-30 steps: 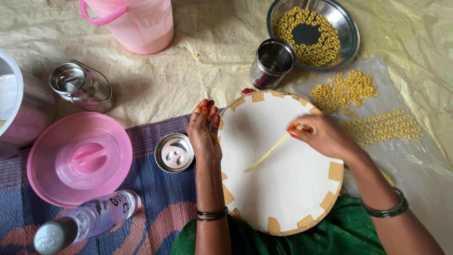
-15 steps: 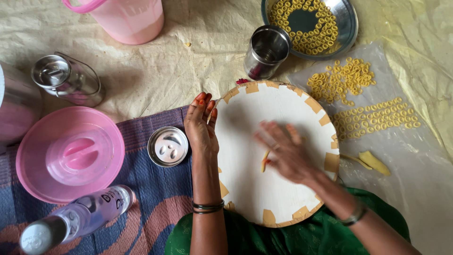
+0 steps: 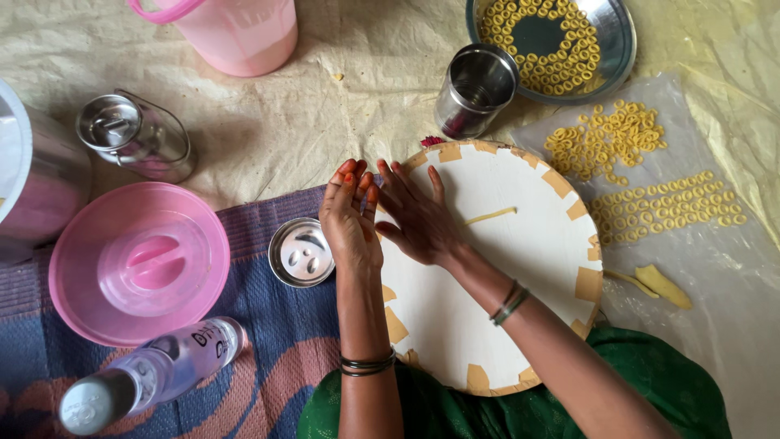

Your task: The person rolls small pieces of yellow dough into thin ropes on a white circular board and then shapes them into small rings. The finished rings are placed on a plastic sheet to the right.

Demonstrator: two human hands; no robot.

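Note:
A round white board (image 3: 520, 276) with tan patches around its rim lies on my lap. My left hand (image 3: 351, 219) rests on the board's left edge, fingers together and pointing away from me. My right hand (image 3: 418, 215) lies flat on the board right beside it, fingers spread, holding nothing. A thin strip of yellow dough (image 3: 490, 216) lies on the board just right of my right hand, apart from it. Both wrists wear bangles.
Small yellow dough rings lie in rows on a clear plastic sheet (image 3: 650, 203) and fill a steel plate (image 3: 617, 49). Nearby are a steel cup (image 3: 475, 89), small steel lid (image 3: 301, 252), steel can (image 3: 134, 134), pink lid (image 3: 138, 260), pink jug (image 3: 236, 28), bottle (image 3: 154, 374) and dough lump (image 3: 662, 284).
My right hand has slid left across the board, from its right side to beside my left hand. The dough strip now lies free on the board.

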